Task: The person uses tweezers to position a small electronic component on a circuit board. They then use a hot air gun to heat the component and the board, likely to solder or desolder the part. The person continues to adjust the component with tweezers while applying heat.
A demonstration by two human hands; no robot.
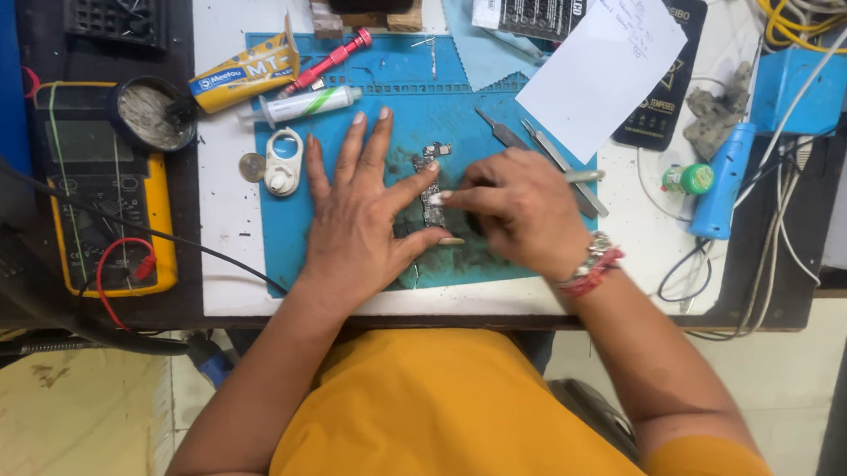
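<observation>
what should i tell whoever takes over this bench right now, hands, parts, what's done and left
Left hand: flat on the blue work mat, index finger and thumb bracketing the narrow dark circuit board.
Right hand: fingertips pressed on the board's middle; whether its grip holds a tool cannot be told.
Metal tweezers lie just behind, white syringe further left.
Done: board bare on the mat.
Left: cannot tell.

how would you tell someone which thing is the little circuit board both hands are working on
Start at the blue work mat in the middle of the white bench. Near its centre, between the left hand and the right hand, lies a narrow, dark circuit board, running away from the person. Unlike the shiny metal tweezers just right of it, it is flat and studded with tiny components.
</observation>
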